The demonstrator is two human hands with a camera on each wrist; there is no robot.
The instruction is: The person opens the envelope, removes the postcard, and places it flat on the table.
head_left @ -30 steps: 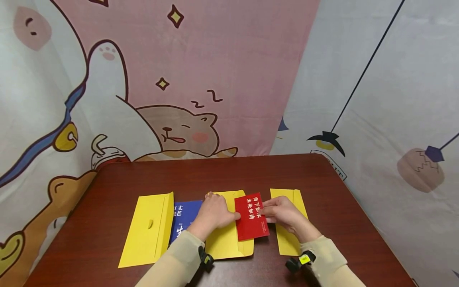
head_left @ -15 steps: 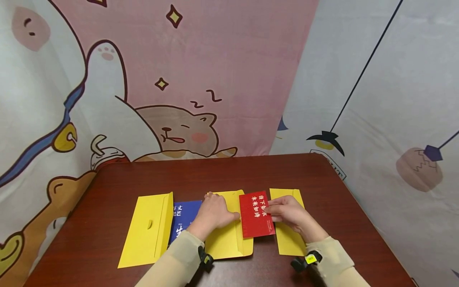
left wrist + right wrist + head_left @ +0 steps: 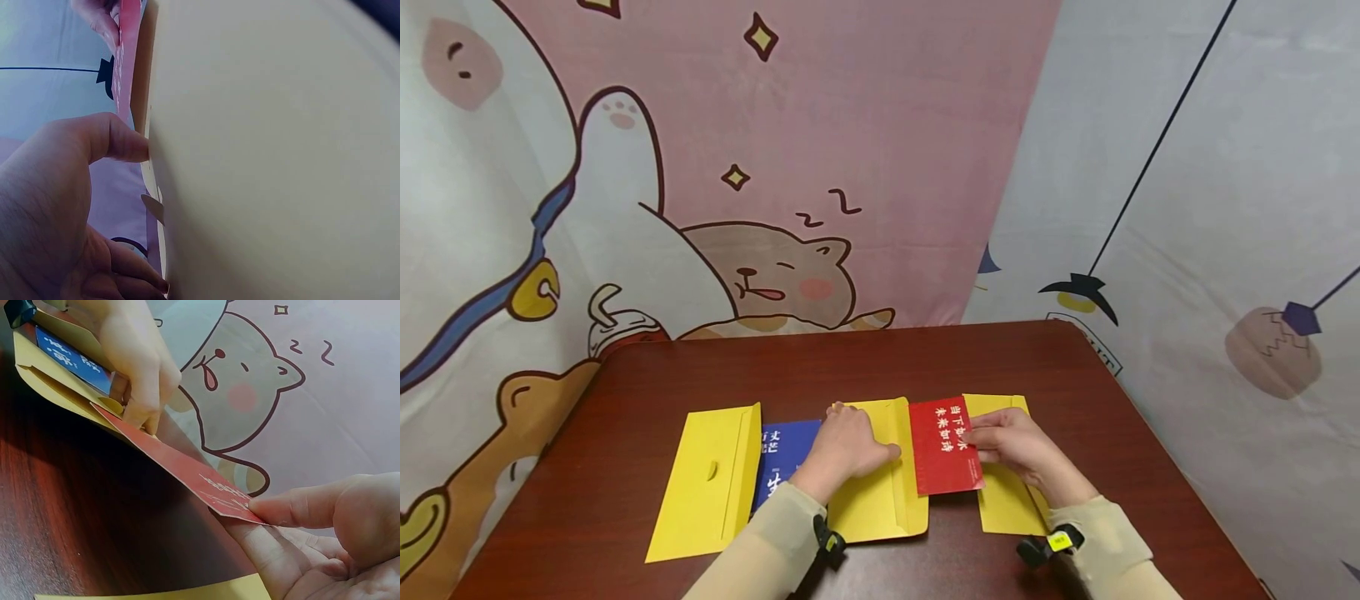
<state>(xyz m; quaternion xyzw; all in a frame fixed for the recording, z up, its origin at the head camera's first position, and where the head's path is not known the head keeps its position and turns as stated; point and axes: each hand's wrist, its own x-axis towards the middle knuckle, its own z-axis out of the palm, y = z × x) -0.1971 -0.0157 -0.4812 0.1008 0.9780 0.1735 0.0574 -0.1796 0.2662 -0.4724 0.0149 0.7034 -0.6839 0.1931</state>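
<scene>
A red card (image 3: 945,458) with white characters is pinched at its right side by my right hand (image 3: 1022,448). In the right wrist view the thumb lies over the card and fingers lie beneath it. The card's left edge overlaps the flap side of the middle yellow envelope (image 3: 868,508), near its mouth. My left hand (image 3: 847,446) rests on that envelope, its thumb (image 3: 128,142) and fingertips pressing on the paper. In the left wrist view the envelope's pale surface fills most of the right side.
A blue card (image 3: 790,454) with white characters lies left of the left hand, partly covered by the left yellow envelope (image 3: 700,492). A right yellow envelope (image 3: 1007,508) lies under the right hand. All lie on the dark red-brown table (image 3: 820,367), with a cartoon-print cloth (image 3: 887,125) behind.
The right hand has moved rightward with the red card, uncovering more of the middle envelope's flap. The left hand has kept its place on that envelope.
</scene>
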